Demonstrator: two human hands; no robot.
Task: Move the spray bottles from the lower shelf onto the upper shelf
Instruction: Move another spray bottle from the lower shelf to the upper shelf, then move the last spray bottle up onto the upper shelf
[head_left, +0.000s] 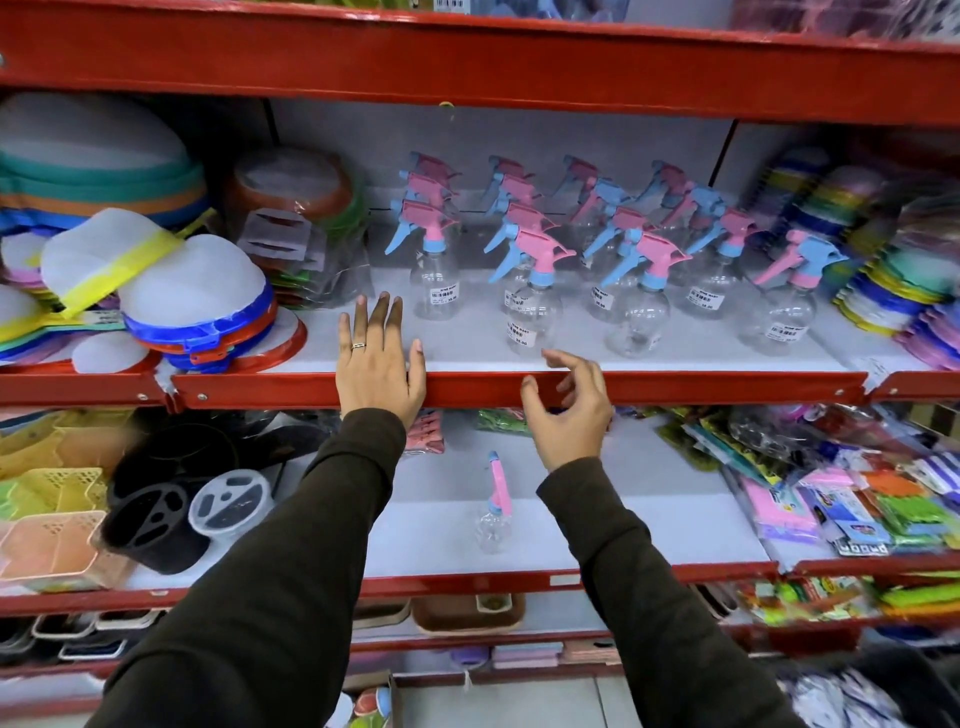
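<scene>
The red metal shelving unit fills the view. Its upper shelf, white-surfaced behind a red front lip, carries rows of clear plastic spray bottles with pink and blue trigger heads; bare white board runs along the front edge, widest at the left front corner beside the stacked mesh food covers. The lower shelf is mostly open in the middle, with black tubs at left and packaged goods at right. One clear spray bottle stands alone there, well apart from both. The left hand lies flat over the upper lip, fingers spread, gripping nothing. The right hand hovers at the lip, fingers curled apart, empty.
</scene>
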